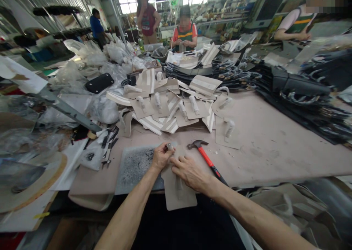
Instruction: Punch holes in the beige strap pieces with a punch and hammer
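Observation:
Near the table's front edge, a beige bag panel hangs partly over my lap, with a plastic-wrapped handle on it. My left hand pinches the upper end of the wrapped handle. Just right of it, the curled fingers of my right hand close on the panel and cover part of it; what lies under the fingertips is hidden. Left of the panel lies a grey slab with black marks. A claw hammer with a red and black grip rests to the right of my hands.
Ahead lies a heap of similar beige panels with wrapped handles. Black bag pieces are stacked at right. Clear plastic bags, a slanted metal bar and small tools occupy the left. Co-workers are beyond the table.

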`<state>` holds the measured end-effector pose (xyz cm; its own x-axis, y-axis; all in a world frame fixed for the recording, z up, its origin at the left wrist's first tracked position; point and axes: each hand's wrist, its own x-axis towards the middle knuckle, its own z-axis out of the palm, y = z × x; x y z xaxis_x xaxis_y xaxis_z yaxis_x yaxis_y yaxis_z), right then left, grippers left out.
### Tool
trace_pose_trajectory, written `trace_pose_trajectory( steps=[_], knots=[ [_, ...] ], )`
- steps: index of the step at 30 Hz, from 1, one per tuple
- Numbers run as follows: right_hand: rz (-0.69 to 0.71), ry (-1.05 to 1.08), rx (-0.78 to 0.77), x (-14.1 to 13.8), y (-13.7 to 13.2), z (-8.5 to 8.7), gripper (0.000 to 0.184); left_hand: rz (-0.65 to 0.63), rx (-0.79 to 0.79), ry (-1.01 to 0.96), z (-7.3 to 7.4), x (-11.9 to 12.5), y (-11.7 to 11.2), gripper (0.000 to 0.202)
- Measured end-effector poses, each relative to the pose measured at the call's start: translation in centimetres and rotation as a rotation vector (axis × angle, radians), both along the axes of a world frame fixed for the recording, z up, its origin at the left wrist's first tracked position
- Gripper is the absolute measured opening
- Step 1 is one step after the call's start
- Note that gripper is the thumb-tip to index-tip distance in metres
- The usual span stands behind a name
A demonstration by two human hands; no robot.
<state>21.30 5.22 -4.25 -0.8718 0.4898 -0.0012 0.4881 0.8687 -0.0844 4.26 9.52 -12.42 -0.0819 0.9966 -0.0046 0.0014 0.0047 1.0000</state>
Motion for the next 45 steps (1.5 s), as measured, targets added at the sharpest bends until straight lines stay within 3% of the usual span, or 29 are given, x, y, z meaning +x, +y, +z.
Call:
trace_pose_trajectory(
  steps=[3, 6, 8, 10, 12, 18, 22, 29, 33, 35, 37, 41, 45],
  knots=[
    [-0.040, -0.066, 0.049, -0.7, -0.4, 0.2, 0.022, 0.201, 0.032, -0.168, 2.4, -0.3, 0.7, 0.030],
    [-0.294, -0.128, 0.063, -0.6, -1.0, 0.5, 0.021, 0.348, 0.256, -0.211, 7.1, -1.7, 1.0, 0.031],
    [-0.473, -0.112, -0.006, -0.5, -1.0, 0.7, 0.018, 0.354, 0.387, -0.188, 9.9, -2.6, 0.9, 0.033],
    [-0.607, -0.061, -0.102, -0.5, -0.8, 0.7, 0.025, 0.293, 0.403, -0.148, 11.2, -3.0, 0.5, 0.033],
    [-0.699, -0.017, -0.169, -0.7, -0.6, 0.5, 0.028, 0.214, 0.318, -0.130, 10.5, -2.5, 0.2, 0.033],
    [-0.818, 0.069, -0.275, -2.4, -1.5, -0.6, 0.034, 0.082, 0.047, -0.200, 2.9, 0.4, 0.2, 0.045],
    [-0.845, 0.140, -0.373, -3.3, -2.3, -1.1, 0.043, 0.052, -0.037, -0.197, 0.1, 1.0, 0.9, 0.045],
    [-0.855, 0.369, -0.469, -1.6, -1.9, -1.9, 0.045, 0.054, -0.035, -0.168, -0.6, 0.6, 1.2, 0.041],
    [-0.968, 0.416, -0.201, 2.7, -1.1, -3.1, 0.039, 0.066, -0.049, -0.157, -0.8, 0.7, 1.3, 0.040],
    [-1.017, 0.320, -0.053, 5.3, -1.0, -3.9, 0.037, 0.062, -0.051, -0.138, -0.9, 0.8, 1.3, 0.040],
    [-1.051, 0.179, -0.017, 7.5, -1.2, -4.8, 0.036, 0.056, -0.047, -0.110, -0.9, 0.8, 1.3, 0.040],
    [-1.085, 0.021, -0.197, 10.1, -1.9, -6.4, 0.028, 0.036, -0.028, -0.029, -0.9, 0.9, 1.3, 0.031],
    [-1.117, 0.189, -0.393, 10.6, -1.7, -7.0, 0.019, 0.016, 0.005, 0.087, -0.6, 0.9, 1.2, 0.025]
  ],
)
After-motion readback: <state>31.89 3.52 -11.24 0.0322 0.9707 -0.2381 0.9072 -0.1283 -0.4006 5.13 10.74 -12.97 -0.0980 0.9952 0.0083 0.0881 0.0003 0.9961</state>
